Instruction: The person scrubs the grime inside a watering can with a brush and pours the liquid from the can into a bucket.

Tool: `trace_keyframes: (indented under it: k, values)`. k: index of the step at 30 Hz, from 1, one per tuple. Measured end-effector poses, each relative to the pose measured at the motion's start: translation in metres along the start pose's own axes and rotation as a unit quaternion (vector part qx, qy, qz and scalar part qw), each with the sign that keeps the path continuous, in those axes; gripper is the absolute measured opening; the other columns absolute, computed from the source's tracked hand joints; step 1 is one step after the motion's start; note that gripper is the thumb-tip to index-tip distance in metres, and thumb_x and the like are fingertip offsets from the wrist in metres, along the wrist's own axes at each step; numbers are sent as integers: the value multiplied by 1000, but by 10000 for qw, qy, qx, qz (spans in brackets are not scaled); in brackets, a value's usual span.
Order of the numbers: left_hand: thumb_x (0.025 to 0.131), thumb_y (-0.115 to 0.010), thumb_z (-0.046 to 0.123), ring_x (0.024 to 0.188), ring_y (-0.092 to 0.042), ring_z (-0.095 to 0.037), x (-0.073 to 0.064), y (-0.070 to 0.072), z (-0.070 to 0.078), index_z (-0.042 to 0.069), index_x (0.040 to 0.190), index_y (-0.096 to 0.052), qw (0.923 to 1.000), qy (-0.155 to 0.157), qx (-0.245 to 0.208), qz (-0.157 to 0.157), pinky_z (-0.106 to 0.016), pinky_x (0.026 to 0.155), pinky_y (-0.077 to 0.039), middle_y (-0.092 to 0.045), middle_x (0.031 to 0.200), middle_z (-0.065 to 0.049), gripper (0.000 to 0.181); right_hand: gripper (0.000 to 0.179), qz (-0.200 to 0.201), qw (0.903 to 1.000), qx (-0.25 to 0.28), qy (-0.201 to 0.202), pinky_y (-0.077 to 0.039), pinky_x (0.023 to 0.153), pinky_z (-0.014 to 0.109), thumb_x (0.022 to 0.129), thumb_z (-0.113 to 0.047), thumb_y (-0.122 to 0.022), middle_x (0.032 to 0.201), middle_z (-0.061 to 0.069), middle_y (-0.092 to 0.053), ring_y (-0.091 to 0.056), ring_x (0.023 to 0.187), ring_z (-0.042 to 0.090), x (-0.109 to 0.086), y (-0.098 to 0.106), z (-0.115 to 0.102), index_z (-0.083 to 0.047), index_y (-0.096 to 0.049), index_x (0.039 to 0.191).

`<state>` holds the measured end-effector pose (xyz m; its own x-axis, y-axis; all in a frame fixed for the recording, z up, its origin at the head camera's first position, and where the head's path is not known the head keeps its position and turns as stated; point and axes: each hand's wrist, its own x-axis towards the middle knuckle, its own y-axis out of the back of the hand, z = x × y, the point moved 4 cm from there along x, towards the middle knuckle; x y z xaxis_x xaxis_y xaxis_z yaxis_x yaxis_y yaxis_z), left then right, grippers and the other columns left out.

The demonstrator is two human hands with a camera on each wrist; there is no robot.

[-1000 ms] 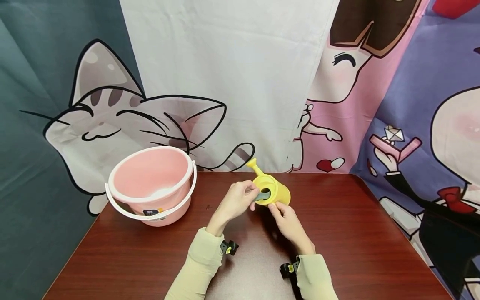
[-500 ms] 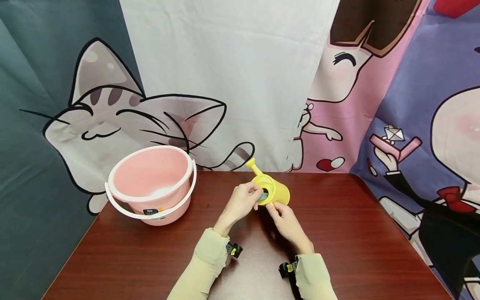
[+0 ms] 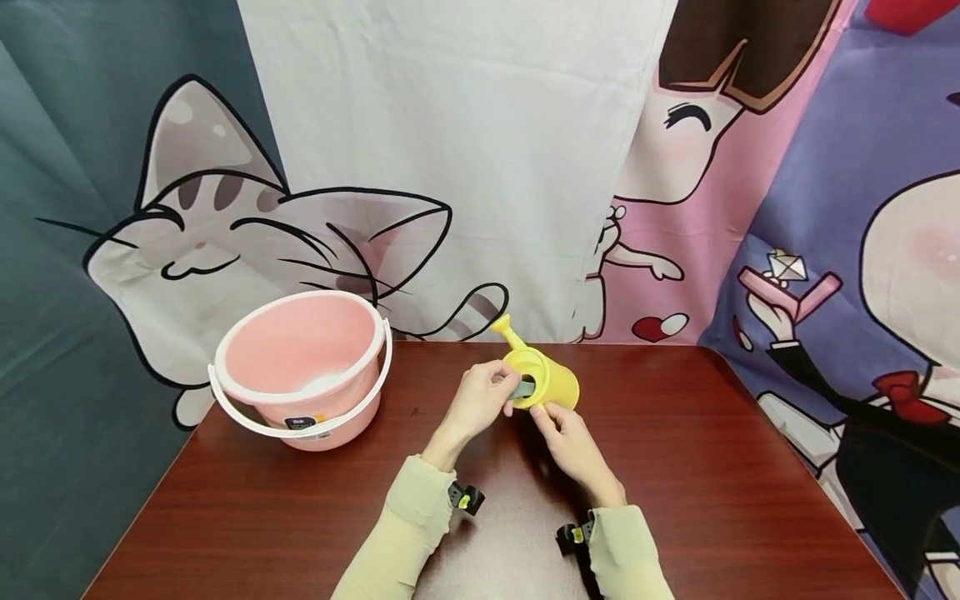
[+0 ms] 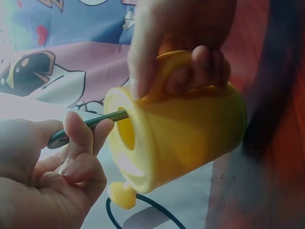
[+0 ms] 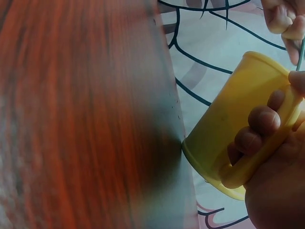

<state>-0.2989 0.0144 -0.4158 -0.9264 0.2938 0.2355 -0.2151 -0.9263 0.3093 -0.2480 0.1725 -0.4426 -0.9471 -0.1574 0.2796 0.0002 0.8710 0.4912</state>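
Observation:
My right hand (image 3: pixel 576 450) grips the handle of a yellow watering can (image 3: pixel 562 387); in the right wrist view several fingers wrap round that handle. The can is held tilted above the table, its open top facing my left hand and its spout (image 3: pixel 513 335) pointing to the back left. Between thumb and fingers, my left hand (image 3: pixel 478 402) pinches a thin grey-green strip-like tool (image 4: pixel 117 115). The tool's far end is inside the can's round opening and hidden, so its kind cannot be told.
A pink bucket (image 3: pixel 352 398) with a white handle stands on the left of the brown wooden table (image 3: pixel 720 475). Behind the table's back edge hangs a cloth (image 3: pixel 465 150) printed with cartoon figures. A small black camera sits on each wrist.
My left hand moved slightly right, pushing the tool deeper into the can, then drew back a little, so more of the tool shows again. The can and right hand barely shifted.

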Motion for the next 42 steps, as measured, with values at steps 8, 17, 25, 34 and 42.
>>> trace_keyframes:
  k: [8,17,25,34,42]
  values:
    - [99,-57,21,57,-56,-32,-2,13,4,3,94,-68,9999,74,-136,-71,-26,53,-37,-57,53,-4,21,35,-32,10000,8,2,-34,57,24,102,-16,-53,62,-5,-35,-39,59,9,1,-1,2,-7,-46,69]
    - [99,-58,21,42,-35,-12,-4,26,8,7,89,-68,9999,14,-101,-127,-24,41,-21,-57,52,-5,20,35,-72,9999,64,-122,-34,57,24,102,-17,-53,63,-4,-35,-38,60,10,0,0,2,-7,-46,69]
    - [98,-58,21,43,-40,-14,-3,17,5,5,91,-68,9994,70,-308,-114,-25,44,-26,-58,53,-7,20,35,-61,9998,153,-131,-36,58,25,102,-17,-53,64,-3,-37,-40,62,12,1,2,7,-7,-48,70]
    - [96,-61,21,57,-57,-26,0,-1,-1,5,93,-70,9989,107,-449,-21,-25,59,-38,-57,54,-6,19,35,36,9997,202,-161,-35,57,25,102,-16,-53,63,-4,-36,-40,61,11,2,4,9,-8,-47,69]
    - [95,-63,23,60,-60,-20,0,-9,-7,9,92,-70,9993,198,-295,100,-26,59,-41,-59,54,-2,16,35,8,9999,66,-84,-34,57,24,102,-16,-54,63,-5,-34,-38,60,9,0,1,3,-8,-46,68]
